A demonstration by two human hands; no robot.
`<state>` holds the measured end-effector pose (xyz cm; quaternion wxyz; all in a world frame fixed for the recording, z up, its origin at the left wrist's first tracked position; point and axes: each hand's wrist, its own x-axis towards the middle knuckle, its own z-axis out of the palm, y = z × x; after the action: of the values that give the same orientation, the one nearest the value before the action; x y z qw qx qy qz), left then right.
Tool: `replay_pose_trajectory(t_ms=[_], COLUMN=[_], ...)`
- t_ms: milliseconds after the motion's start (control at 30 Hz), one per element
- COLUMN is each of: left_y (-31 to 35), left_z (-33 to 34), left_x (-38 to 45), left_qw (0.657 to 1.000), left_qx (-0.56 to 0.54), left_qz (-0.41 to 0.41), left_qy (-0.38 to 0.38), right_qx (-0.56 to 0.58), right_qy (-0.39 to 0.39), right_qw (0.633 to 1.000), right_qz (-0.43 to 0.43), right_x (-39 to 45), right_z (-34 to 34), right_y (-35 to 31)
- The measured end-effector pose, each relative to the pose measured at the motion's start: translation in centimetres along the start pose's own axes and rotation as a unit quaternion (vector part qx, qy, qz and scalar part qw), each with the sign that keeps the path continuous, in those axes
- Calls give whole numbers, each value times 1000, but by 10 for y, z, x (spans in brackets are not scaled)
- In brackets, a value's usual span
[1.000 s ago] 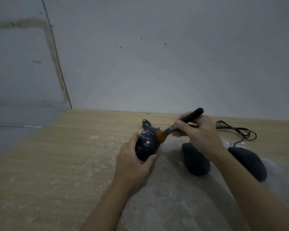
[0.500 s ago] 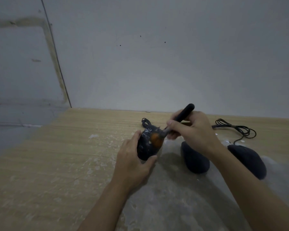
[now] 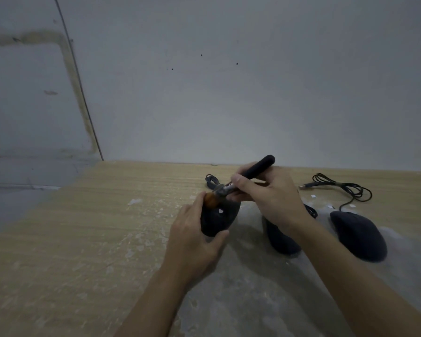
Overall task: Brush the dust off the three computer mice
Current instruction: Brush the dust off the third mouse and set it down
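The left hand (image 3: 192, 242) grips a dusty black mouse (image 3: 219, 217) above the wooden desk (image 3: 83, 239), while the right hand (image 3: 267, 195) pinches a black-handled brush (image 3: 250, 175) whose orange bristles touch the mouse's far left side. Two more black mice, the middle mouse (image 3: 280, 237) and the right mouse (image 3: 357, 235), lie on the desk to the right, a coiled cable (image 3: 343, 188) beyond them
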<state>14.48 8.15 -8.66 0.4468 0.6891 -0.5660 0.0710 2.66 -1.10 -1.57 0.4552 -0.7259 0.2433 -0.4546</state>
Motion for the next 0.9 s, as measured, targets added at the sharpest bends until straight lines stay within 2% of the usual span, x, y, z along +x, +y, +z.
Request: replay_pose_trajectory(t_ms=[100,200,300,400,533,600,733,800,900], left_y=[1,0,2,3,3,3,6,6,6], left_z=[0,-1,-1,-2,-3,-2,-3,-2,-1], left_x=[-1,-2,-2,-2,-3,-3,-3,-4,-5], left_qw=[1000,1000,1000,1000,1000,1000,1000,1000,1000], left_qx=[-3,2,1,-4,-7,-7,-11,-12,-15], left_qz=[-2,3,-4,-3,-5,-3,-2,0,-2], left_qy=[-7,-5,-9,-3,-9,-8,-14,-13,-22], right_qx=[-27,20,-3,51,31,60,38,46,-21], right_qy=[49,14,65,15,55,30,56,30,63], right_qw=[998,999,997,997,996,996,997,998,998], right_qz=[0,34,36,60,57,61,47,37,17], right_x=[3,3,6,4,6,6,7,3,2], right_z=[-3,-5,-10,-14,-16,-16,-14,-10,-5], right_y=[3,6,8,8,10,10,9,10,11])
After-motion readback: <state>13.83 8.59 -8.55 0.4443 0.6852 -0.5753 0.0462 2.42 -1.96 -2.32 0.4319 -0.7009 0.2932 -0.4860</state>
